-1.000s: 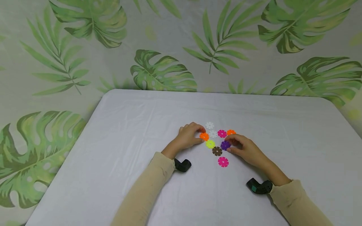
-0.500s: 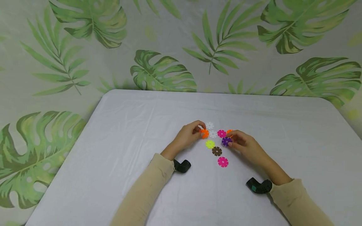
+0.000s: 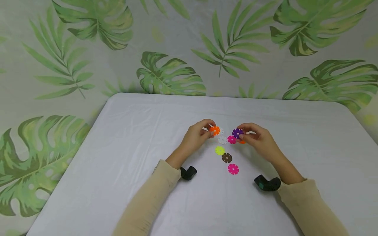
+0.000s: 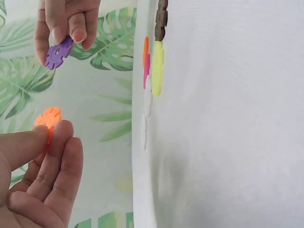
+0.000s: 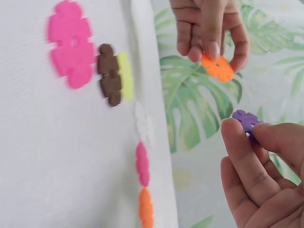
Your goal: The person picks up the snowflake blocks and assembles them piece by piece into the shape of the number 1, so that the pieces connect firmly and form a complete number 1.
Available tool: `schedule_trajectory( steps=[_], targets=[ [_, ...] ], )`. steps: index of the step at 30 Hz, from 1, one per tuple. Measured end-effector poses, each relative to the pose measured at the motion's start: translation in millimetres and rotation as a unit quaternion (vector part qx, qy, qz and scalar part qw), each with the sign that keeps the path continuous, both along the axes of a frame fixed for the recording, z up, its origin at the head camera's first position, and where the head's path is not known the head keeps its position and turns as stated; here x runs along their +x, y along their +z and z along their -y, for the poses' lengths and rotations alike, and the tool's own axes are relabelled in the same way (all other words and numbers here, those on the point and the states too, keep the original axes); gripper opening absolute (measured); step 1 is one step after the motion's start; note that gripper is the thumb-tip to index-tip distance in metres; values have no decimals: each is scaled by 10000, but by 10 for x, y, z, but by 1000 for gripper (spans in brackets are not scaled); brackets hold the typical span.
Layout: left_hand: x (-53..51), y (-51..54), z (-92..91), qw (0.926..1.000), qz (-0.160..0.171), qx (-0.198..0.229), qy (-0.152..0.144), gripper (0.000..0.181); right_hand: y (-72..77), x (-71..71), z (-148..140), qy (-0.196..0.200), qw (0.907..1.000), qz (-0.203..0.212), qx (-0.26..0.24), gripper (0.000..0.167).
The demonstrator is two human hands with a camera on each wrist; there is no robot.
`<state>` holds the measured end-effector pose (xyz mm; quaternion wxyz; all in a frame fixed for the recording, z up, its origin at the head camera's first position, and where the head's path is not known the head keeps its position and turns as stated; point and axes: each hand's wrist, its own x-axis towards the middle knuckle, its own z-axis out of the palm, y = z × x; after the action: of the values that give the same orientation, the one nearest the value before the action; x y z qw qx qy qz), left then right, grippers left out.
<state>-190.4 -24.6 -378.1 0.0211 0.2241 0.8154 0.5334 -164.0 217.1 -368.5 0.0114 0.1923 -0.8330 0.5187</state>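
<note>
My left hand (image 3: 196, 135) pinches an orange notched flower-shaped disc (image 3: 215, 130) between thumb and fingers, raised off the table. Opposite it, my right hand (image 3: 258, 140) pinches a purple disc (image 3: 237, 133) of the same kind, also in the air. A gap separates the two discs, which both wrist views show; the left wrist view has the purple disc (image 4: 59, 53) above the orange one (image 4: 49, 117). Below the hands lie a white disc (image 3: 222, 140), a pink disc (image 3: 231, 139) and a second orange disc (image 3: 242, 142), partly hidden by the right hand.
Nearer the person, a yellow disc (image 3: 220, 150), a brown disc (image 3: 227, 158) and another pink disc (image 3: 233, 169) lie flat on the white-covered table (image 3: 133, 137). Another white disc (image 3: 222, 131) is mostly covered by the held orange one. Leaf-patterned cloth (image 3: 171, 73) hangs behind the table.
Both hands have risen off the table and moved toward its far edge, the left with the orange disc and the right with the purple one. The other discs stay put.
</note>
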Motion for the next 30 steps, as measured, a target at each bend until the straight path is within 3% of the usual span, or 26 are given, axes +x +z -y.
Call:
schedule_trajectory(
  steps=[11, 19, 30],
  targets=[
    [52, 168, 47, 9948, -155, 997, 122, 25, 210, -85, 176, -185, 9991, -56, -382, 31],
    [203, 366, 71, 9865, 66, 1632, -148, 24, 251, -86, 281, -15, 9956, 22, -935, 36],
    [236, 345, 51, 9827, 49, 1811, -373, 23, 187, -57, 349, -5, 9940, 341, -1036, 36]
  ],
)
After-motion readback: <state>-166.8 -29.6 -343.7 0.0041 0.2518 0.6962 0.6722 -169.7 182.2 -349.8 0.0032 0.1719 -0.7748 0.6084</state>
